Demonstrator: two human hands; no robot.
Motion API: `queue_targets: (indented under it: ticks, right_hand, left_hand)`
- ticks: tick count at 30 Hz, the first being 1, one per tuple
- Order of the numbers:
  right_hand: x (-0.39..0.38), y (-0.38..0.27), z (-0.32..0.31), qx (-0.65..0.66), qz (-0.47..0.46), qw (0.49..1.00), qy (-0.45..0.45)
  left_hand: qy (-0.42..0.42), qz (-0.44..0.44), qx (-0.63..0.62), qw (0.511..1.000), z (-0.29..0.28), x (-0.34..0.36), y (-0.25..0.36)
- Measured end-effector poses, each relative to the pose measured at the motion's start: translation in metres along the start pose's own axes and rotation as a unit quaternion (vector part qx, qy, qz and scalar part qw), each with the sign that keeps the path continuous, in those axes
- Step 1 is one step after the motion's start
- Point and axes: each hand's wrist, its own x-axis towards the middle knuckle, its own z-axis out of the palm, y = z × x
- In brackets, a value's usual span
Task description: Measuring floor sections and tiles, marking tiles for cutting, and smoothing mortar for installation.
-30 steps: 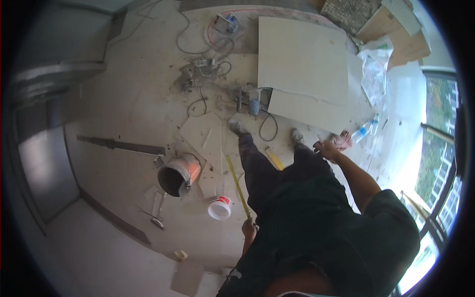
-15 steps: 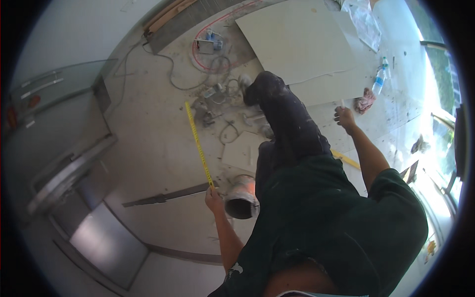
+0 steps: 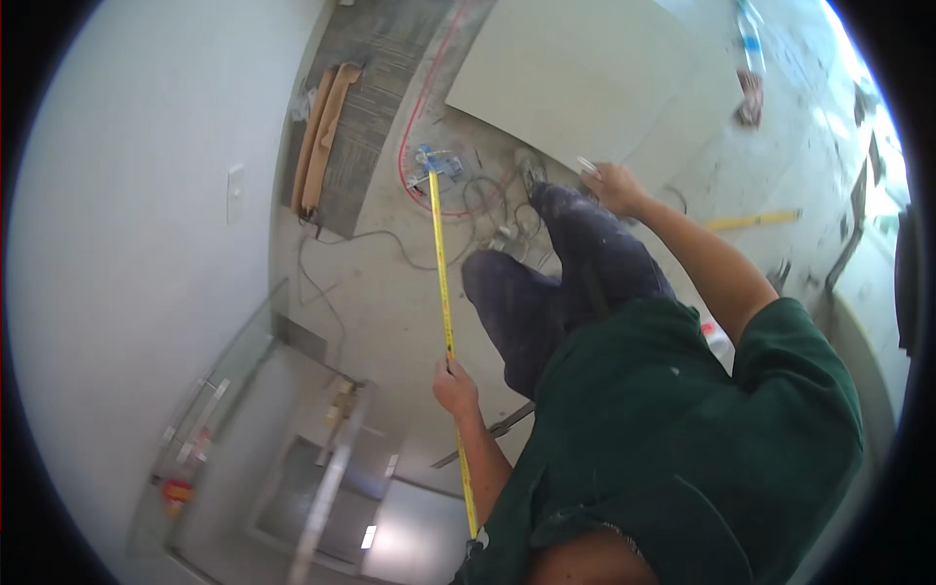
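My left hand (image 3: 455,387) is closed on a yellow tape measure (image 3: 441,258). The blade stretches up from the hand toward blue tools (image 3: 435,164) on the floor, and more of it runs down past my forearm. My right hand (image 3: 614,188) grips a short, thin white stick (image 3: 586,166); its exact kind is unclear. That hand is above my knee, by the lower edge of a large pale board (image 3: 575,68). Between the hands are my legs in dark, dusty trousers (image 3: 595,244).
Cables (image 3: 390,239) trail over the dusty floor. A yellow bar (image 3: 756,220) lies at the right, with a water bottle (image 3: 750,39) and a crumpled rag (image 3: 750,97) farther up. Brown strips (image 3: 325,136) rest along the left wall (image 3: 166,127); a glass panel (image 3: 224,370) stands lower left.
The view has swung toward the left wall. My right hand has come inward to the board's edge with the white stick. Tape blade now also shows below my left hand.
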Motion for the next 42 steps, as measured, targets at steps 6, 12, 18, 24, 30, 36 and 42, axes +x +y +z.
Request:
queue_targets:
  ticks: [6,12,18,24,30,36,42]
  right_hand:
    - [-0.005,-0.059,-0.017,0.15,0.158,0.974,0.058]
    - [0.027,-0.082,0.023,0.427,0.228,0.864,0.136]
    - [0.071,-0.09,0.096,0.749,0.286,0.55,0.234]
    - [0.207,-0.067,0.201,0.794,0.335,0.428,0.273]
    - [0.376,0.016,0.286,0.783,0.38,0.343,0.352]
    - [0.438,0.061,0.333,0.76,0.376,0.374,0.376]
    - [0.45,0.079,0.356,0.725,0.404,0.392,0.398]
  left_hand:
    - [0.026,0.26,0.104,0.96,-0.104,0.117,0.111]
    - [-0.085,0.407,0.156,0.896,-0.141,0.166,0.217]
    - [-0.174,0.527,0.256,0.792,-0.114,0.264,0.249]
    - [-0.188,0.547,0.47,0.667,0.021,0.463,0.365]
    - [-0.144,0.613,0.485,0.607,0.232,0.633,0.429]
    - [-0.132,0.573,0.513,0.625,0.355,0.691,0.463]
    - [-0.157,0.582,0.481,0.636,0.392,0.712,0.452]
